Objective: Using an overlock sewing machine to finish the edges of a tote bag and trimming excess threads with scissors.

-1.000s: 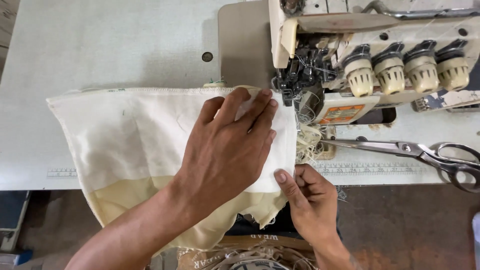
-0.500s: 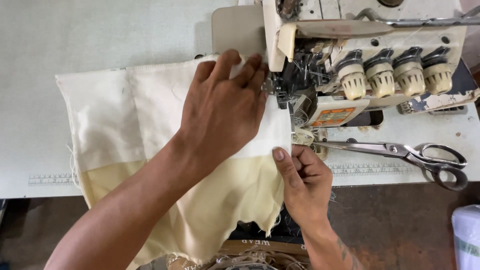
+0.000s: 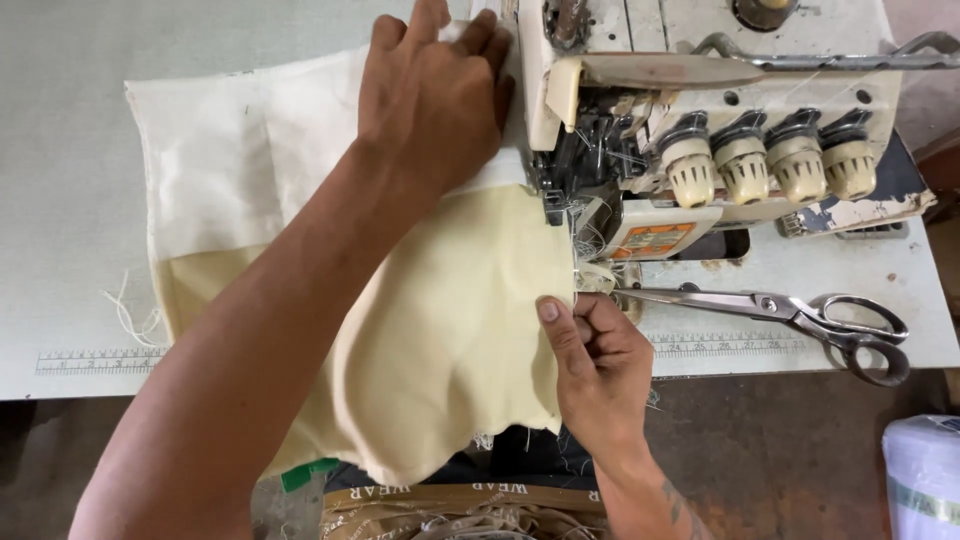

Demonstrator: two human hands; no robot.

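A cream and white cloth piece (image 3: 440, 330) lies on the pale table (image 3: 70, 190) and runs under the foot of a worn white overlock sewing machine (image 3: 700, 110). My left hand (image 3: 435, 95) lies flat on the cloth's far part, fingers spread, right beside the machine's left side. My right hand (image 3: 590, 350) pinches the cloth's right edge just in front of the presser foot, at the table's near edge. The cloth's lower part hangs over the table edge toward my lap.
Large metal scissors (image 3: 790, 315) lie on the table to the right of my right hand, handles to the right. A ruler strip (image 3: 100, 360) runs along the table's front edge. Loose threads lie at the left. A white roll (image 3: 920, 475) stands at bottom right.
The cloth has travelled away from me through the machine. My left hand has slid farther up with it, and my right hand has kept its pinch at the edge near the foot.
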